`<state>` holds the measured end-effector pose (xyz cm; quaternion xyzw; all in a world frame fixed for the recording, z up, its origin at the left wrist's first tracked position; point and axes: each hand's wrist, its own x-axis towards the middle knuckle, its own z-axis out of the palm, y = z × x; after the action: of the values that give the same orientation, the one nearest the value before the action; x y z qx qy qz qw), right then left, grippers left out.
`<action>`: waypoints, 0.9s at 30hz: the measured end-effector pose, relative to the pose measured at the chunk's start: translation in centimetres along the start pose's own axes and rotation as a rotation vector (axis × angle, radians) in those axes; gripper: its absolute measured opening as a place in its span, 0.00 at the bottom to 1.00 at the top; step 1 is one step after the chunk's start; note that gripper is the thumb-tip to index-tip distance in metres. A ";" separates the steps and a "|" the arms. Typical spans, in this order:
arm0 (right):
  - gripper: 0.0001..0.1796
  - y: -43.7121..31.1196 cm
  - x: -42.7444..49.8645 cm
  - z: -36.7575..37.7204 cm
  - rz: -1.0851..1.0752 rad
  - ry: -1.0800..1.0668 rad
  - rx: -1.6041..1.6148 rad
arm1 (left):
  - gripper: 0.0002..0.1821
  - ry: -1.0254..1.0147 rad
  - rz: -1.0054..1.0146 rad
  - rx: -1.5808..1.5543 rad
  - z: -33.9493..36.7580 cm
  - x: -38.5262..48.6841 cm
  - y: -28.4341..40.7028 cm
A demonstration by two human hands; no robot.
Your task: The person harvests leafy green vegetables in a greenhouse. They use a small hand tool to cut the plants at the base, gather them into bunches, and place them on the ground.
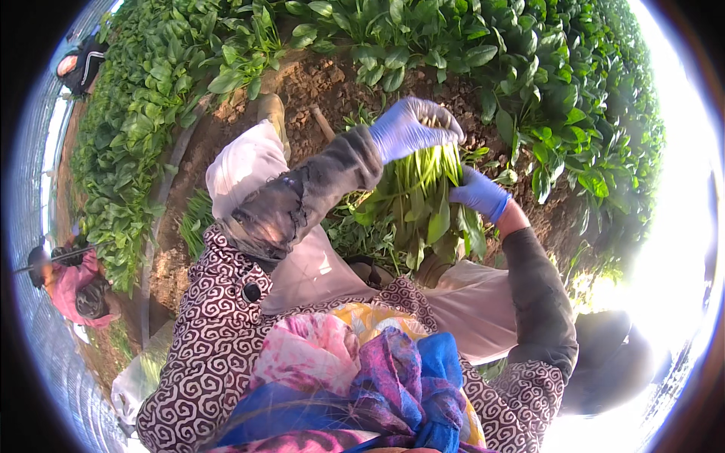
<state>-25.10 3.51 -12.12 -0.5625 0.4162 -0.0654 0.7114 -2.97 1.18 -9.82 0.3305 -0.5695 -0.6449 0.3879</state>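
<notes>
A bunch of leafy greens, which look like spinach (427, 198), hangs with its pale stems upward and its leaves downward. My left hand (416, 129), in a bluish-purple glove with soiled fingers, is closed around the stem ends at the top. My right hand (481, 193), gloved the same way, is against the right side of the bunch, lower than the left. Its fingertips are partly hidden by the leaves, so its hold is unclear. Beneath the bunch, more cut greens (362, 240) lie on the ground between my legs.
Dense rows of growing greens (566, 85) stand ahead. A wooden handle (323, 123) rises from the soil. More greens (195, 223) lie beside my left leg, near a long pale hose or strip (175, 164). Clear plastic (139, 376) is at lower left. Two people (82, 283) are farther left.
</notes>
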 end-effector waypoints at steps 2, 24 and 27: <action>0.43 -0.1 -0.9 -1.6 -0.100 0.024 0.019 | 0.06 0.083 0.075 0.107 -1.6 0.6 0.9; 0.28 -4.8 -3.4 -4.2 -0.509 0.250 -0.128 | 0.05 0.308 0.098 0.632 -0.7 -2.9 4.0; 0.28 -4.9 -3.6 -3.6 -0.505 0.229 -0.099 | 0.06 0.343 -0.060 0.388 -1.8 -1.8 2.4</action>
<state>-27.95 1.07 -6.14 -0.6715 0.3430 -0.2833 0.5926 -0.26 1.81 -7.68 0.5200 -0.5985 -0.4690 0.3890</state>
